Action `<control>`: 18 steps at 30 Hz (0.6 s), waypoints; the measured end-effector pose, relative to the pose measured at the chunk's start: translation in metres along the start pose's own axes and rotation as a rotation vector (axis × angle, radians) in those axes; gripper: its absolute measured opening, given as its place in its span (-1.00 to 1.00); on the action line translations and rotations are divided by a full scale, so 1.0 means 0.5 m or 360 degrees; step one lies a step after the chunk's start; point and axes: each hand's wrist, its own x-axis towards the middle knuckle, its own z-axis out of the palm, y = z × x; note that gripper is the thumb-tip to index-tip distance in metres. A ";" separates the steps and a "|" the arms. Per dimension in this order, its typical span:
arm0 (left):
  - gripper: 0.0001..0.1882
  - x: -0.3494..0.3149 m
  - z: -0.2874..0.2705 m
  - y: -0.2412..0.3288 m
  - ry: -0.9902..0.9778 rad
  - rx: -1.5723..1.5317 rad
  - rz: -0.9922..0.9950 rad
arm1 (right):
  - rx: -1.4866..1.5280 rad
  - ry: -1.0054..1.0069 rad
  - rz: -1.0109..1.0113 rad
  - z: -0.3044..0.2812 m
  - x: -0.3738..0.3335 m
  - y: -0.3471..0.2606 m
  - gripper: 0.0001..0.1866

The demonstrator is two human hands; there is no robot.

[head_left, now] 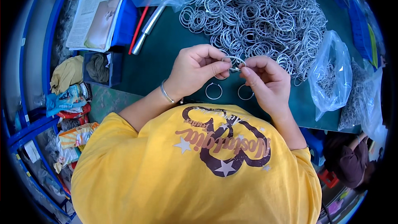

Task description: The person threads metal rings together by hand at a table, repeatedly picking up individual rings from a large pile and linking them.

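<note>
Between my two hands is a thin silvery bangle (236,58), held just in front of the heap. My left hand (195,64) pinches its left side between thumb and fingers. On the other side my right hand (267,79) has thumb and fingertips closed on it near its lower end. Part of the bangle is hidden behind the fingers. Two more rings lie below the hands, a left bangle (207,91) and a right bangle (239,93), close to my yellow shirt. A large pile of silvery bangles (265,12) spreads beyond my fingers.
On the dark green table (137,72) lie a red stick (139,29) and a tapered metal rod (150,27). Papers (93,16) rest by a blue bin (125,25). At right sits a clear bag (331,68) with bangles. A person (352,161) is at lower right.
</note>
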 end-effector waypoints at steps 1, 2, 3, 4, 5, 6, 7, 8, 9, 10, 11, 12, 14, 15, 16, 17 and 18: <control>-0.90 0.002 0.000 -0.001 -0.0008 -0.0004 0.0003 | -0.0109 0.0022 -0.0041 -0.002 -0.001 0.002 -0.92; -0.89 0.002 -0.001 -0.003 0.0026 0.0065 0.0091 | -0.0114 0.0076 -0.0125 0.000 -0.001 0.004 -0.92; -0.87 0.002 -0.003 -0.004 0.0059 0.0133 0.0179 | -0.0112 0.0074 -0.0124 -0.007 0.000 0.001 -0.92; -0.87 0.004 -0.007 -0.007 0.0060 0.0133 0.0177 | -0.0393 -0.0001 -0.0201 -0.022 0.002 -0.006 -0.91; -0.86 0.007 -0.013 -0.013 0.0166 0.0336 0.0173 | -0.0672 -0.0085 -0.0275 -0.031 0.004 -0.014 -0.91; -0.84 0.010 -0.017 -0.017 0.0271 0.0539 0.0166 | -0.0705 -0.0172 -0.0116 -0.032 0.001 -0.029 -0.90; -0.84 0.014 -0.016 -0.020 0.0279 0.0539 0.0159 | -0.0701 -0.0180 -0.0112 -0.032 0.002 -0.024 -0.90; -0.83 0.021 -0.009 -0.023 0.0274 0.0796 0.0277 | -0.0808 -0.0208 -0.0202 -0.030 0.002 -0.022 -0.90; -0.81 0.030 -0.001 -0.025 0.0268 0.1053 0.0396 | -0.0915 -0.0235 -0.0293 -0.029 0.001 -0.021 -0.90; -0.80 0.041 0.005 -0.030 0.0289 0.1146 0.0497 | -0.0896 -0.0212 -0.0270 -0.024 0.001 -0.024 -0.89; -0.80 0.051 0.007 -0.038 0.0291 0.1146 0.0499 | -0.0897 -0.0213 -0.0272 -0.022 0.002 -0.024 -0.89; -0.80 0.061 0.006 -0.049 0.0317 0.1235 0.0583 | -0.0900 -0.0181 -0.0300 -0.020 0.004 -0.024 -0.90; -0.85 0.065 0.003 -0.050 0.0331 0.1413 0.0674 | -0.0903 -0.0147 -0.0325 -0.020 0.006 -0.022 -0.90; -0.85 0.065 0.002 -0.050 0.0328 0.1410 0.0674 | -0.0889 -0.0121 -0.0332 -0.021 0.006 -0.019 -0.90; -0.87 0.064 0.001 -0.052 0.0326 0.1060 0.0337 | -0.0873 -0.0096 -0.0340 -0.021 0.006 -0.017 -0.89; -0.88 0.063 0.000 -0.049 0.0320 0.0709 0.0007 | -0.0872 -0.0094 -0.0341 -0.020 0.007 -0.013 -0.89; -0.89 0.059 0.000 -0.033 0.0258 0.0407 -0.0144 | -0.0872 -0.0046 -0.0414 -0.019 0.008 -0.009 -0.87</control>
